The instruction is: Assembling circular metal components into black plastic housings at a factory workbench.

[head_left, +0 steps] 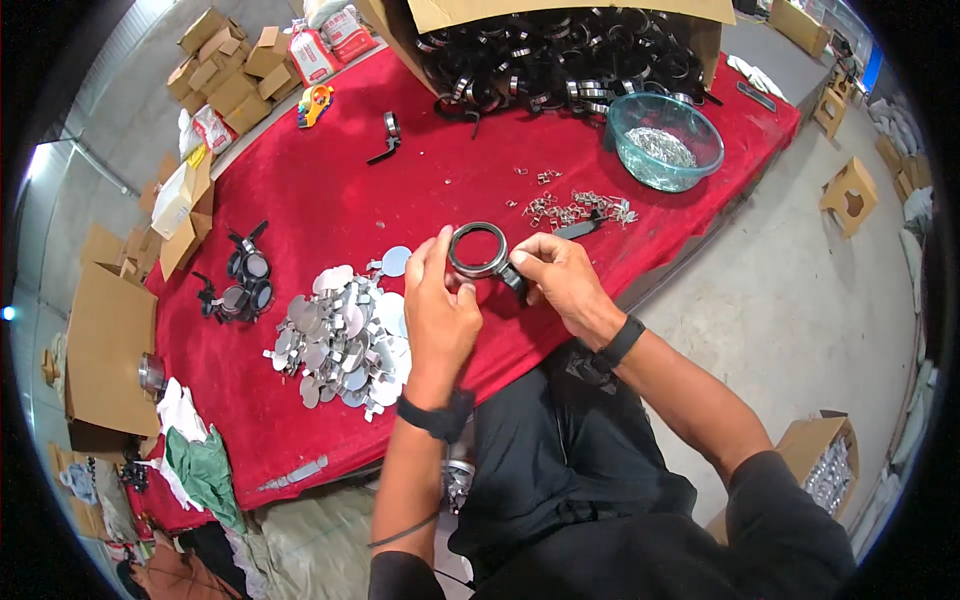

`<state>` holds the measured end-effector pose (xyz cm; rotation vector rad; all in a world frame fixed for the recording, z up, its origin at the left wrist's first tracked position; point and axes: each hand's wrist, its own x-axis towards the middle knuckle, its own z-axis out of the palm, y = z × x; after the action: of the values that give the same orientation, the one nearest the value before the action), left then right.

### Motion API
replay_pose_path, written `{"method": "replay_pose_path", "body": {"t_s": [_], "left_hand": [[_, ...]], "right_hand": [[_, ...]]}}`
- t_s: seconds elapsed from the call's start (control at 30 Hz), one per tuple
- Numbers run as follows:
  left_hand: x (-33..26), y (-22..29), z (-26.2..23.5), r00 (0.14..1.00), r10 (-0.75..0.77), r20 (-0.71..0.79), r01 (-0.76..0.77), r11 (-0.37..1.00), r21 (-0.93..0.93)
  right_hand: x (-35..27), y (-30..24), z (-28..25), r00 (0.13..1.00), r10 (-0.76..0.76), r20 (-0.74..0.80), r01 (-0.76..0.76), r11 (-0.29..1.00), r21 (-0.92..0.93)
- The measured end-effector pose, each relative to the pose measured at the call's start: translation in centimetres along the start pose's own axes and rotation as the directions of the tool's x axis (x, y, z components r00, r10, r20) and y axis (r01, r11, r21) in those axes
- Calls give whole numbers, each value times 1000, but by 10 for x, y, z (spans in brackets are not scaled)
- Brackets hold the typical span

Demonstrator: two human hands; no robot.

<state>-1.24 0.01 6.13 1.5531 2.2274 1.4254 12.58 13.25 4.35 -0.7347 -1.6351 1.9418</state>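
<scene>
A metal ring with a dark rim and a short black handle is held up over the red cloth between my hands. My left hand is closed on the ring's left side with its fingertips. At the handle joint, my right hand pinches with thumb and fingers; anything small between them is hidden. Left of my left hand lies a heap of flat metal discs with tabs. Beyond my right hand are scattered small metal clips and a grey flat tool.
A large cardboard box of black-handled rings stands at the far edge. Beside it sits a teal bowl of small metal pieces. One loose ring, a tape dispenser and several dark assembled parts lie on the red cloth.
</scene>
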Motion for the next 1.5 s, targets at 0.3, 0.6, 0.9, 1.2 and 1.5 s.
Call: {"method": "replay_pose_path", "body": {"t_s": [0.3, 0.6, 0.9, 1.2, 1.5], "left_hand": [[-29, -5, 43, 990, -14, -137, 10, 999, -34], [-26, -12, 47, 989, -111, -94, 79, 953, -292], [-24, -13, 48, 985, -152, -84, 118, 939, -322], [-30, -14, 47, 986, -110, -127, 71, 958, -279], [-42, -11, 29, 938, 124, -324, -136, 991, -15]], "right_hand": [[14, 29, 18, 978, 57, -201, -81, 990, -114], [4, 15, 8, 934, 143, -328, -144, 989, 22], [-2, 23, -55, 842, -519, -146, 227, 587, -777], [16, -16, -52, 901, -432, -42, 228, 552, -802], [74, -56, 1, 953, 57, 298, 167, 721, -672]]}}
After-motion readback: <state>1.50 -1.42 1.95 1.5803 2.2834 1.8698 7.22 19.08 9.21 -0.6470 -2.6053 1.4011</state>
